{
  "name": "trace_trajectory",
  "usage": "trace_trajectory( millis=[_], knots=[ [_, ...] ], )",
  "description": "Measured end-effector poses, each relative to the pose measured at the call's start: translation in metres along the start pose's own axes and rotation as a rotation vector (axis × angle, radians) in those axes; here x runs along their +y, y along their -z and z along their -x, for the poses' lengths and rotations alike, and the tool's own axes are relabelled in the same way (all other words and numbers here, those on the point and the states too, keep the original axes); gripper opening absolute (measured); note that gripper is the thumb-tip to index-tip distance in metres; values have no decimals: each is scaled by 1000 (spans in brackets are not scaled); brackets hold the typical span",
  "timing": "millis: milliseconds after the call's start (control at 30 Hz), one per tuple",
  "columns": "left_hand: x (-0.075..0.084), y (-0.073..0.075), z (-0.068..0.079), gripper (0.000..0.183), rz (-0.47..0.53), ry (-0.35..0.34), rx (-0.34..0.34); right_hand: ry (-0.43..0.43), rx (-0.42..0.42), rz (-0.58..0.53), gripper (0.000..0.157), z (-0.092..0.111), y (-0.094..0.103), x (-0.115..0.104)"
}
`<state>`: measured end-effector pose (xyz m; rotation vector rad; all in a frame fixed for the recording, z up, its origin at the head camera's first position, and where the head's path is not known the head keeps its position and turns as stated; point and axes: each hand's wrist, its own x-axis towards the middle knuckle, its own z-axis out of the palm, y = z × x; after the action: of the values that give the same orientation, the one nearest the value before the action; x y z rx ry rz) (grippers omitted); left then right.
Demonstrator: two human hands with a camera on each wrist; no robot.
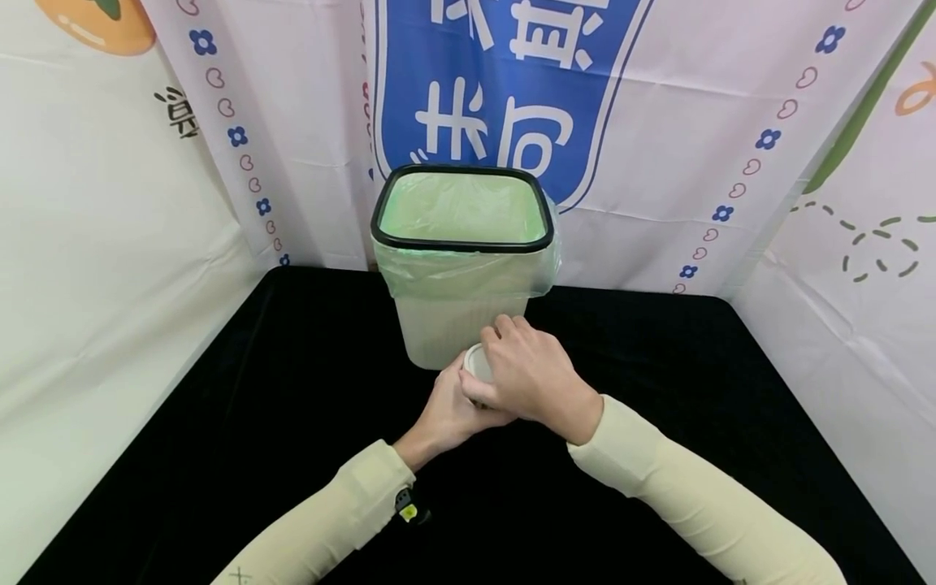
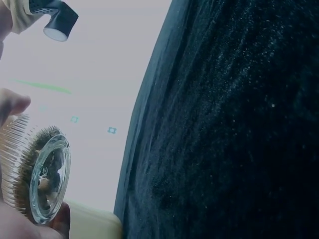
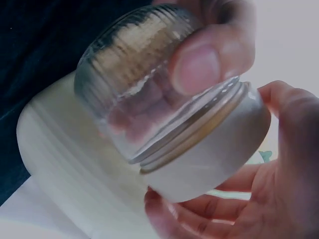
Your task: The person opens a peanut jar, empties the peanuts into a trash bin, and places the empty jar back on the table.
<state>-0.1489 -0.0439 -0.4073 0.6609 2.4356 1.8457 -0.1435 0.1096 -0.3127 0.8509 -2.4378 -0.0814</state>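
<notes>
A ribbed clear glass jar [image 3: 134, 74] with something tan and brown inside is held over the table. My left hand [image 1: 449, 414] grips it round its side, and the thumb lies across the glass in the right wrist view. At the jar's mouth sits a white lid [image 3: 214, 154]. The fingers and thumb of my right hand [image 1: 534, 370] curl round the edge of that lid. In the left wrist view the round glass base of the jar faces the camera. Both hands are close in front of a bin.
The cream bin [image 1: 461, 317] stands at the back of the black-covered table [image 1: 314, 349]. A pale green bag [image 1: 468, 276] lines it, held under a black rim [image 1: 461, 245]. Printed white cloth [image 1: 687, 122] hangs behind and along both sides.
</notes>
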Motion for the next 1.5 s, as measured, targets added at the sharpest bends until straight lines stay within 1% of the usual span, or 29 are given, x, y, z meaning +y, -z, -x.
trace_trajectory(
  millis=[267, 367, 500, 667, 800, 933, 1033, 1100, 1200, 1267, 1367, 1500],
  knots=[
    [-1, 2, 2, 86, 25, 35, -11, 64, -15, -78, 44, 1, -1, 7],
    [0, 2, 2, 87, 26, 39, -15, 73, -14, -93, 44, 1, -1, 10],
    [-1, 2, 2, 86, 30, 52, -21, 72, -25, -92, 48, 2, 1, 12],
    [-4, 0, 1, 83, 24, 30, -3, 29, -39, -23, 55, 0, 7, 12],
    [-3, -2, 0, 84, -3, 18, 31, -38, -22, 62, 57, 0, 10, 6],
    [-1, -3, -1, 82, -58, 35, 78, -133, -36, 79, 59, -2, 10, -2],
    [0, -4, -3, 79, -100, 39, 94, -184, -24, 84, 60, -5, 8, -9],
    [1, -4, -2, 78, -111, 40, 89, -194, 15, 104, 60, -6, 6, -12],
    [1, -5, -2, 77, -115, 44, 72, -187, 93, 139, 60, -6, 3, -16],
    [1, -5, -1, 77, -126, 38, 68, -182, 121, 154, 60, -6, 1, -18],
    [2, -5, 0, 80, -128, 18, 73, -182, 106, 166, 61, -5, -1, -20],
    [4, -5, 0, 83, -90, 2, 77, -182, 31, 162, 59, -6, -1, -20]
  ],
)
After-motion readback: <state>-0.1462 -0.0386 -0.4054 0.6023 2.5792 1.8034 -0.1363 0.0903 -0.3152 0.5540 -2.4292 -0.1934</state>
